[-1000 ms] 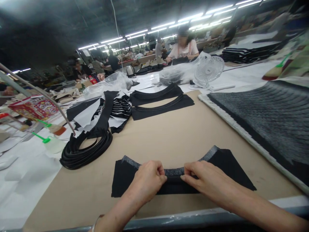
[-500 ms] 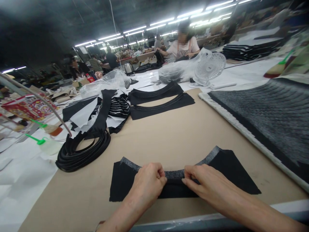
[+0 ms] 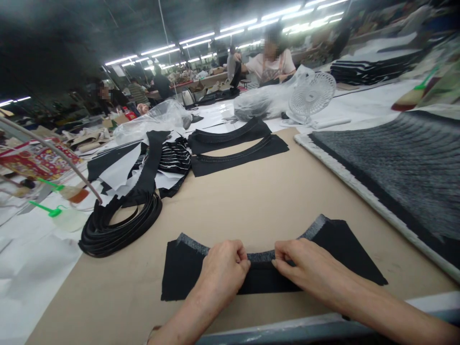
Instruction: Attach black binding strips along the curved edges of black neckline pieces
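The left hand [image 3: 224,268] and right hand [image 3: 305,263], fingers curled, each pinch the inner curve of a black fabric panel [image 3: 183,275] between thumb and forefinger, a little apart. A fuzzy grey strip [image 3: 261,257] runs along that curve. The panel lies flat on tan paper [image 3: 215,206] at the table's near edge. Beyond it are two curved black pieces [image 3: 237,154]; to the left, coiled black strips [image 3: 122,230]; to the right, layered grey-and-black pieces [image 3: 391,163]. Farther back stands a white fan [image 3: 312,96].
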A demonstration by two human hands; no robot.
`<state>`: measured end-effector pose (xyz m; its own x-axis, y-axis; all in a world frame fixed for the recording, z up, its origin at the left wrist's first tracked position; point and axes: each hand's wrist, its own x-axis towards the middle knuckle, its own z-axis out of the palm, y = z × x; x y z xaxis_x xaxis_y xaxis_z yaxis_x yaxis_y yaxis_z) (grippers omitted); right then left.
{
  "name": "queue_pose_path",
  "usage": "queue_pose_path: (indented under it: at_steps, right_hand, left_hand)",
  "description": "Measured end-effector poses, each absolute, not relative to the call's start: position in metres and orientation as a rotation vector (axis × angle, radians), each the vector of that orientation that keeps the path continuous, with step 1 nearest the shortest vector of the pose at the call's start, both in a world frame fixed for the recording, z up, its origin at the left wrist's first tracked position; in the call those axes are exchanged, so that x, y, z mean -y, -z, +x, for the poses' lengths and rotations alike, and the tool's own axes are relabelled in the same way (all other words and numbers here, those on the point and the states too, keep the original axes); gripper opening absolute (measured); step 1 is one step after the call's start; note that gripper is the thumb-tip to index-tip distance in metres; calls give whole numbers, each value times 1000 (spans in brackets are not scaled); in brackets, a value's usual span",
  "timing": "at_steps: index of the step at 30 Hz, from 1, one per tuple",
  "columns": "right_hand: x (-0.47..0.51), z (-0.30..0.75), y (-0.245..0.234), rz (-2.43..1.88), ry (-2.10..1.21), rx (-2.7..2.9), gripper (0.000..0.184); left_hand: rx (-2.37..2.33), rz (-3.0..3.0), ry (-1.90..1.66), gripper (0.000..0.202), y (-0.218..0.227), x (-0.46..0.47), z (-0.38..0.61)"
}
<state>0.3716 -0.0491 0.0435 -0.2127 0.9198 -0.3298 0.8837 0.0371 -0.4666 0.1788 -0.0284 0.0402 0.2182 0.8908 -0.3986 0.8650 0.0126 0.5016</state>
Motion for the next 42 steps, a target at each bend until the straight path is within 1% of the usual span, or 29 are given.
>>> queue_pose_path:
  at_steps: [21, 36, 42]
  right_hand:
    - [44, 371, -34, -1958, -887, 2222, 22]
    - [41, 369, -34, -1992, -878, 2254, 22]
    - [41, 369, -34, -1943, -847, 2263, 22]
  left_hand:
    - [-1695, 1854, 41, 13, -47, 25, 183]
    - [-1737, 1882, 81, 14, -47, 26, 186]
    - [-1734, 1898, 86, 16, -46, 27, 187]
